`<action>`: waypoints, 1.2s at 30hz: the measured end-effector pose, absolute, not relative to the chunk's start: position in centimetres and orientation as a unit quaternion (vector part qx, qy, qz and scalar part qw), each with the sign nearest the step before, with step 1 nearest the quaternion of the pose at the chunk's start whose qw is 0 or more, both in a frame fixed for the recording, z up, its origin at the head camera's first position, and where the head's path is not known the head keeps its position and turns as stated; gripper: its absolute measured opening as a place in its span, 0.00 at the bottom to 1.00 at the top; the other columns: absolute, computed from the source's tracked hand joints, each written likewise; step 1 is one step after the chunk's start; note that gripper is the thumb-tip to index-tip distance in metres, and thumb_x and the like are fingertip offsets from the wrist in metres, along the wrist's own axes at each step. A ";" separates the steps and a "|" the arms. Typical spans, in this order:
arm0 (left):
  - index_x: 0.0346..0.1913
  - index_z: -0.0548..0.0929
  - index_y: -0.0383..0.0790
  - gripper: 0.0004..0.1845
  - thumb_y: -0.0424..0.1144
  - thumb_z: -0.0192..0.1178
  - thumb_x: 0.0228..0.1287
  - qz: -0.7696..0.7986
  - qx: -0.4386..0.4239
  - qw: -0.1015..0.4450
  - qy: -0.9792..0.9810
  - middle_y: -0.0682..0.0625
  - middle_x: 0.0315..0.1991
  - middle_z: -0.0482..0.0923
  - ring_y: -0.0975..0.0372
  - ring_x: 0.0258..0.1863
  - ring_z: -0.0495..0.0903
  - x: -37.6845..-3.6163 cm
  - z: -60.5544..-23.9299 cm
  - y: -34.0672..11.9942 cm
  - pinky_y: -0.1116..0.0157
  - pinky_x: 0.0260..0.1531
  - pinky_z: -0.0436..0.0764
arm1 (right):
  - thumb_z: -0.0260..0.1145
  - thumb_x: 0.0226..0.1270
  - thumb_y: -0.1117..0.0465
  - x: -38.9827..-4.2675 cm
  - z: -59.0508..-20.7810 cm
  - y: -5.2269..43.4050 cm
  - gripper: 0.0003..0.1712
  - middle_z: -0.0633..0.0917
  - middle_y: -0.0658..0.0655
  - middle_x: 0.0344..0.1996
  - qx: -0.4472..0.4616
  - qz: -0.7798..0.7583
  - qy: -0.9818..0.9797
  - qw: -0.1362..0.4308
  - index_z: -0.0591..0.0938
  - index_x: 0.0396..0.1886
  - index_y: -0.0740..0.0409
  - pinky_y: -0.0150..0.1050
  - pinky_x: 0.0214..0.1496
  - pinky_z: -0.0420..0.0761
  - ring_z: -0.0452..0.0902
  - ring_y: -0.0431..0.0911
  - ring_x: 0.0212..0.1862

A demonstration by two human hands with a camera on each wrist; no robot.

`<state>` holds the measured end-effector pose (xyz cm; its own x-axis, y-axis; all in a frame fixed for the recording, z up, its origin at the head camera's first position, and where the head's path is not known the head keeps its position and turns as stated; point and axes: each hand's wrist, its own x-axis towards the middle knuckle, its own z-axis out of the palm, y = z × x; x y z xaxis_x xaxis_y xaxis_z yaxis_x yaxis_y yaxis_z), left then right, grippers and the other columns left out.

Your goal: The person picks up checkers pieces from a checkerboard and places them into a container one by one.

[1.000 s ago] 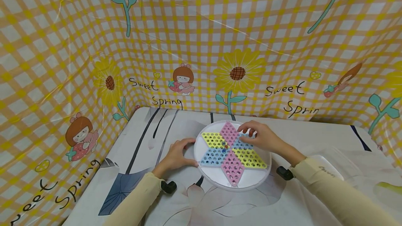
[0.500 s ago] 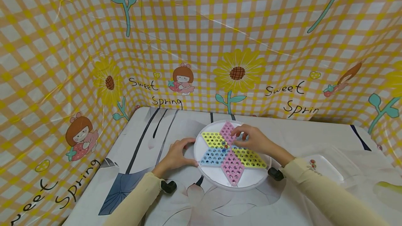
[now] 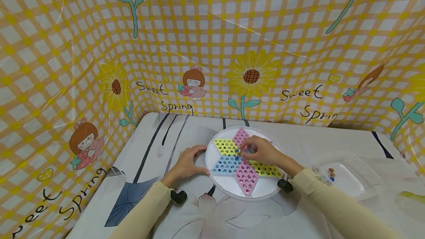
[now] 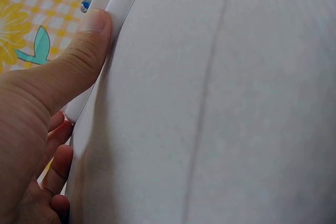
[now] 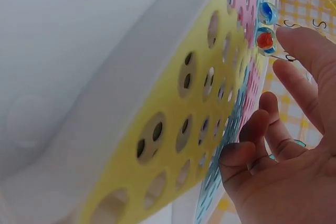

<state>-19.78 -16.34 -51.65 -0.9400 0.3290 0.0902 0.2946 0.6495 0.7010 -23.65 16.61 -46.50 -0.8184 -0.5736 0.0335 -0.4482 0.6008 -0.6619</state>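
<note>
Two marbles [image 5: 265, 27] sit mid-board [image 3: 229, 146]; right hand [image 3: 262, 151] fingers loosely apart, left hand [image 3: 186, 165] clamps rim.

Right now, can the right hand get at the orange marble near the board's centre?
Probably yes. The right hand hovers over the board, its fingertips right beside the orange marble, with nothing between them. The left hand grips the board's rim, clear of the way.
</note>
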 end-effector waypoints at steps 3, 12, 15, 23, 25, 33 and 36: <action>0.70 0.76 0.48 0.48 0.50 0.86 0.41 0.383 0.172 0.023 0.908 0.53 0.50 0.77 0.60 0.45 0.68 -19.8 -51.6 -16.3 0.58 0.47 0.60 | 0.74 0.66 0.61 -23.7 -46.6 16.4 0.12 0.80 0.58 0.42 -0.282 -0.341 0.891 0.097 0.86 0.48 0.54 0.39 0.40 0.77 0.73 0.51 0.40; 0.70 0.76 0.46 0.48 0.49 0.86 0.41 0.377 0.181 0.017 0.908 0.51 0.49 0.78 0.60 0.44 0.69 -19.7 -51.3 -16.3 0.58 0.47 0.60 | 0.75 0.66 0.59 -23.6 -46.9 16.0 0.09 0.79 0.55 0.42 -0.259 -0.332 0.900 0.109 0.88 0.45 0.52 0.41 0.45 0.77 0.74 0.48 0.43; 0.70 0.76 0.47 0.48 0.49 0.86 0.41 0.377 0.180 0.017 0.908 0.51 0.49 0.78 0.60 0.44 0.69 -19.7 -51.2 -16.3 0.58 0.47 0.59 | 0.75 0.66 0.59 -23.6 -47.0 16.0 0.08 0.80 0.54 0.42 -0.255 -0.330 0.902 0.109 0.88 0.43 0.51 0.42 0.46 0.76 0.74 0.48 0.44; 0.69 0.76 0.47 0.48 0.49 0.86 0.40 0.380 0.174 0.017 0.908 0.52 0.51 0.79 0.60 0.45 0.69 -19.6 -51.3 -16.2 0.57 0.47 0.59 | 0.76 0.65 0.59 -23.6 -47.4 15.6 0.06 0.80 0.52 0.42 -0.252 -0.323 0.906 0.101 0.87 0.40 0.49 0.43 0.48 0.76 0.75 0.47 0.44; 0.69 0.76 0.47 0.48 0.49 0.86 0.41 0.380 0.174 0.018 0.908 0.52 0.51 0.79 0.59 0.45 0.69 -19.5 -51.3 -16.2 0.57 0.47 0.59 | 0.75 0.65 0.59 -23.6 -47.4 15.6 0.06 0.80 0.52 0.41 -0.251 -0.323 0.907 0.101 0.86 0.39 0.49 0.43 0.48 0.76 0.74 0.47 0.44; 0.70 0.76 0.46 0.48 0.49 0.86 0.41 0.385 0.169 0.018 0.907 0.52 0.52 0.79 0.59 0.46 0.69 -19.5 -51.2 -16.2 0.57 0.48 0.60 | 0.75 0.65 0.60 -23.5 -47.4 15.5 0.05 0.80 0.52 0.41 -0.254 -0.323 0.906 0.097 0.87 0.39 0.48 0.43 0.47 0.76 0.74 0.47 0.44; 0.70 0.76 0.46 0.48 0.49 0.86 0.41 0.383 0.170 0.019 0.908 0.52 0.52 0.79 0.59 0.46 0.69 -19.4 -51.2 -16.2 0.57 0.48 0.60 | 0.75 0.65 0.61 -23.5 -47.5 15.5 0.05 0.80 0.51 0.41 -0.256 -0.322 0.906 0.097 0.87 0.38 0.47 0.43 0.47 0.76 0.74 0.47 0.44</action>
